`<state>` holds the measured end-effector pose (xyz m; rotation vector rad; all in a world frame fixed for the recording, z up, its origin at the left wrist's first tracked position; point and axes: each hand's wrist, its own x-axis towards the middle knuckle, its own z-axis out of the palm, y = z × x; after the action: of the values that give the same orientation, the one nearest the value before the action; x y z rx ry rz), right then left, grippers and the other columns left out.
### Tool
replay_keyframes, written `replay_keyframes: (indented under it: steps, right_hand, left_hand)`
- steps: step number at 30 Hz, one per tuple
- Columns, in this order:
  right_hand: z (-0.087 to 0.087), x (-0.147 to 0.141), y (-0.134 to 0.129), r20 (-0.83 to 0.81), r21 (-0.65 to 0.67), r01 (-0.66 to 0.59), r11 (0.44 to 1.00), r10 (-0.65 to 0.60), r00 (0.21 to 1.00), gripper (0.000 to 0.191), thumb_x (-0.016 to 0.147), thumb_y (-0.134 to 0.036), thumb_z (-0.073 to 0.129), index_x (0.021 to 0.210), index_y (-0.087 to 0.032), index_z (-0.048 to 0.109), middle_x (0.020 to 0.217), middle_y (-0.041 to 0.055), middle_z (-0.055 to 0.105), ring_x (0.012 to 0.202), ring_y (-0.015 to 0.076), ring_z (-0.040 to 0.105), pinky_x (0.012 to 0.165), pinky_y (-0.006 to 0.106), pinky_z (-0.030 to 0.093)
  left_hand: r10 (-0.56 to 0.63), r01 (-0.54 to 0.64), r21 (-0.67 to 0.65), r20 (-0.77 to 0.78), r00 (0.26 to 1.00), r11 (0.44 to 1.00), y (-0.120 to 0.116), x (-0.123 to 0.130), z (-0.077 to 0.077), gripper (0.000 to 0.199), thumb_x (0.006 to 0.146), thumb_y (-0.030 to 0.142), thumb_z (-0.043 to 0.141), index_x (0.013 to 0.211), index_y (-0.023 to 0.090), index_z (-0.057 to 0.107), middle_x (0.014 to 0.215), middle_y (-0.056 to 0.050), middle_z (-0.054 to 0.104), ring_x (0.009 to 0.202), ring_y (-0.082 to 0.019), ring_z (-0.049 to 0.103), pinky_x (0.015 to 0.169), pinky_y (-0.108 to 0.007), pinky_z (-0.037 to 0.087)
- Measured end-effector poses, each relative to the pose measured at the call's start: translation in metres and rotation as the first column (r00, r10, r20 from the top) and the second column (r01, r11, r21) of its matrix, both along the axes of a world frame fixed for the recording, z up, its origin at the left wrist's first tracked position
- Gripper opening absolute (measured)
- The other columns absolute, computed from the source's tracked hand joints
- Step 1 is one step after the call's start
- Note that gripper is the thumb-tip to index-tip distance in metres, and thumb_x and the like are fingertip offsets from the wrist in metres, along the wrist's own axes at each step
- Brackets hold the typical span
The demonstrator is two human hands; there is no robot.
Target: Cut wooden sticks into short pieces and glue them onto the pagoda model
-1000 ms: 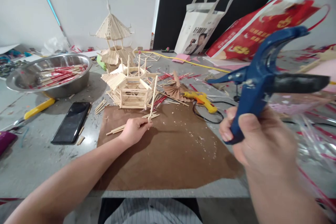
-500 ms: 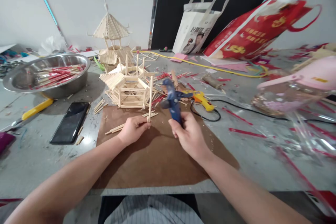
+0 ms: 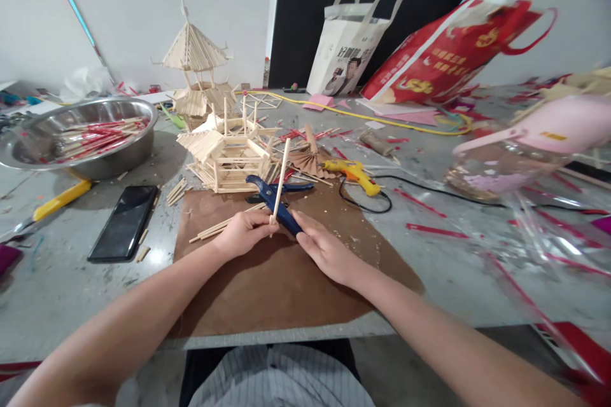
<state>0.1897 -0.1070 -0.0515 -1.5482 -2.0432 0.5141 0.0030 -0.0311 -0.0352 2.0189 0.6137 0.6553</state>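
Holding: left hand (image 3: 245, 232), fingers clamped on upright stick (image 3: 282, 172)
Gripping: right hand (image 3: 327, 247), closed around blue cutter (image 3: 286, 216)
Near desk's (image 3: 157, 296) left edge: metal bowl (image 3: 128, 154)

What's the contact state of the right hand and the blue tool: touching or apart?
Touching. The head view shows the right hand gripping the lower end of the blue tool.

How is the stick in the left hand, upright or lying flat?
Upright, leaning slightly: the stick rises from the left hand, top end free.
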Motion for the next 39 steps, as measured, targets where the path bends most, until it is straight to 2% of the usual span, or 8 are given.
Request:
replay_keyframes:
  steps: [6,10,18,23,26,31,34,39]
  right_hand:
    - [-0.007,0.036,-0.006,0.384,-0.061,-0.053,0.997,0.073,0.921,0.058,0.086,-0.048,0.02,0.136,-0.019,0.021,0.14,0.0079,0.025,0.13,0.022,0.015,0.102,0.051,0.013]
    - [-0.014,0.072,0.0,0.484,-0.071,0.056,0.996,-0.014,0.875,0.057,0.086,-0.047,0.017,0.136,-0.019,0.02,0.141,0.0048,0.02,0.13,0.0197,0.011,0.103,0.049,0.013]
    - [-0.022,0.145,0.005,0.566,0.071,0.302,0.951,-0.288,0.773,0.053,0.086,-0.041,0.024,0.123,-0.009,0.043,0.13,0.0141,0.042,0.121,0.0227,0.035,0.097,0.039,0.03]
    - [0.017,0.106,-0.006,0.592,0.261,0.423,0.868,-0.49,0.64,0.045,0.086,-0.042,0.025,0.08,-0.018,0.063,0.085,0.0086,0.066,0.079,0.0239,0.059,0.061,0.033,0.041]
    - [0.036,0.063,0.002,0.535,0.342,0.351,0.872,-0.487,0.691,0.048,0.085,-0.045,0.026,0.062,-0.018,0.059,0.065,0.0079,0.061,0.069,0.0215,0.058,0.058,0.03,0.038]
    - [0.037,0.013,0.032,0.319,0.342,0.121,0.932,-0.236,0.918,0.034,0.085,-0.035,0.034,0.104,-0.015,0.054,0.116,0.0117,0.052,0.102,0.0193,0.05,0.082,0.029,0.038]
    - [0.031,0.0,0.039,0.383,0.178,0.063,0.982,-0.127,0.915,0.039,0.079,-0.045,0.044,0.104,-0.016,0.053,0.107,0.0104,0.058,0.098,0.0226,0.053,0.08,0.032,0.04]
    - [0.026,-0.009,0.032,0.427,0.016,0.177,0.984,-0.166,0.889,0.034,0.082,-0.036,0.038,0.11,-0.018,0.047,0.086,0.0069,0.065,0.078,0.0224,0.061,0.062,0.03,0.042]
  left_hand:
    - [0.03,-0.031,-0.006,-0.075,0.997,1.0,0.003,-0.001,-0.002,0.032,0.079,0.038,0.045,0.066,0.012,0.059,0.068,-0.001,0.056,0.067,-0.01,0.049,0.067,-0.02,0.038]
    - [0.029,-0.027,0.018,-0.074,0.997,0.999,0.002,-0.001,-0.002,0.032,0.079,0.038,0.045,0.064,0.013,0.058,0.067,-0.001,0.055,0.069,-0.011,0.048,0.07,-0.021,0.038]
    - [0.071,-0.072,-0.006,-0.096,0.993,0.997,0.004,-0.003,-0.007,0.031,0.078,0.039,0.046,0.067,0.013,0.059,0.068,0.0,0.057,0.067,-0.011,0.05,0.068,-0.02,0.039]
    - [0.067,-0.067,-0.002,-0.077,0.995,0.998,0.004,-0.002,-0.007,0.03,0.078,0.038,0.046,0.065,0.013,0.057,0.071,-0.001,0.057,0.07,-0.011,0.051,0.07,-0.02,0.039]
    - [0.065,-0.065,0.009,-0.078,0.995,0.998,0.003,-0.002,-0.007,0.031,0.078,0.038,0.046,0.065,0.013,0.057,0.07,-0.001,0.057,0.07,-0.011,0.051,0.069,-0.02,0.039]
    - [0.071,-0.069,0.024,-0.089,0.994,0.997,0.002,-0.002,-0.005,0.031,0.079,0.037,0.046,0.065,0.012,0.058,0.071,-0.002,0.057,0.068,-0.011,0.051,0.067,-0.02,0.039]
    - [0.042,-0.039,0.043,-0.07,0.997,0.998,0.002,-0.002,-0.002,0.031,0.08,0.036,0.045,0.064,0.012,0.058,0.072,-0.002,0.057,0.07,-0.011,0.051,0.068,-0.02,0.039]
    - [0.052,-0.05,0.048,-0.053,0.997,0.998,0.003,-0.001,-0.002,0.031,0.079,0.035,0.047,0.062,0.012,0.059,0.077,-0.004,0.06,0.076,-0.013,0.053,0.073,-0.022,0.039]
